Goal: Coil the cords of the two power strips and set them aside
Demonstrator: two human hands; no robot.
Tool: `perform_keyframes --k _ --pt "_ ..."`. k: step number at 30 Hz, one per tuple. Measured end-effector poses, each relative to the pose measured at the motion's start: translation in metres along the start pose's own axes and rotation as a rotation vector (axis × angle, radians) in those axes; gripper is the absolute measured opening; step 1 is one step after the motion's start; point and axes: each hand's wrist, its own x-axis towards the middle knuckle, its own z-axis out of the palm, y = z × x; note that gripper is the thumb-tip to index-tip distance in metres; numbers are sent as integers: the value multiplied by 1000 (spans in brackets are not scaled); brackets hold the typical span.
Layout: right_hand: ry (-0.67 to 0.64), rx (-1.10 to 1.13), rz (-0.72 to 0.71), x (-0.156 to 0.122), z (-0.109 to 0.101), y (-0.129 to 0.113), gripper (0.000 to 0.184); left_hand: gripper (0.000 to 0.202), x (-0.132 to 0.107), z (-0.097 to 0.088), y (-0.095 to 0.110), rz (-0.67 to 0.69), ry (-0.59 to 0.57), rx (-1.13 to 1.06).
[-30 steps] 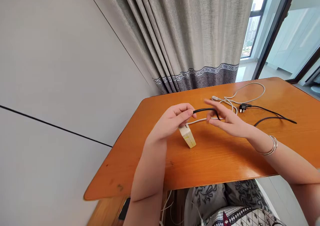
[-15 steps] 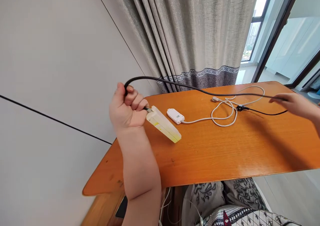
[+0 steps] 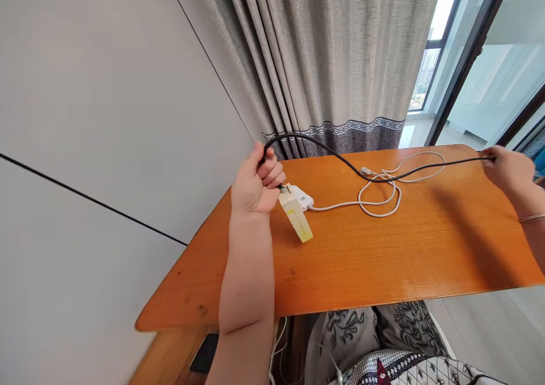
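My left hand (image 3: 259, 180) is closed round a black power cord (image 3: 327, 148), close to the end of a yellowed white power strip (image 3: 297, 217). The strip dangles below the fist, tilted over the table. From there the cord arches up and runs to the right. At the far right my right hand (image 3: 508, 166) grips the same cord, with the fingers wrapped round it; the cord's plug end is hidden. Behind the yellowed strip lies a second, white power strip (image 3: 303, 197), partly covered by it, with its white cord (image 3: 381, 203) in loose loops.
An orange wooden table (image 3: 361, 266) stretches in front of me. A white plug (image 3: 367, 171) lies on it. Grey curtains (image 3: 340, 61) hang behind, a white wall (image 3: 106, 90) stands at the left, and a dark phone-like object (image 3: 204, 352) lies lower left.
My left hand has moved right with the yellowed strip, which now hangs more steeply. My right hand has closed further along the cord, and the black plug has left the table.
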Motion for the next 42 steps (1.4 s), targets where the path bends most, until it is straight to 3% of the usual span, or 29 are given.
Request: perform_keyframes --k 2,5,7,9,11,15,17,22,25,28,32,34,42 --pt "-248 -22 -191 -8 15 -12 21 35 -2 2 -3 -9 -27 36" --pt "-714 52 -478 -32 26 -43 52 35 -5 5 -5 -23 -44 62" --pt "-809 191 -639 -57 25 -73 71 35 -8 7 -6 -41 -58 66" --pt "-809 406 -769 -85 18 -106 77 34 -11 10 -7 -56 -84 68" --pt "-906 607 -844 -110 9 -136 80 33 -14 12 -8 -62 -123 69" --pt "-1183 741 -981 -140 -7 -176 54 30 -19 13 -8 -50 -170 66" --pt "-1104 792 -965 -141 -9 -186 47 30 -20 12 -6 -51 -172 62" --pt "-441 995 -578 -124 5 -204 27 33 -22 21 -10 -121 -230 54" --pt "-246 983 -468 -121 14 -214 26 34 -22 36 -16 -158 -290 16" --pt "-274 735 -555 -128 18 -219 30 37 -18 50 -19 -175 -296 -48" --pt "-597 178 -871 -137 10 -216 30 33 -11 55 -24 -147 -220 -127" --pt "-694 7 -959 -139 2 -211 32 28 -8 51 -30 -126 -196 -123" --pt "-549 -122 -1004 -161 -39 -208 36 12 -1 44 -56 36 -197 -15"
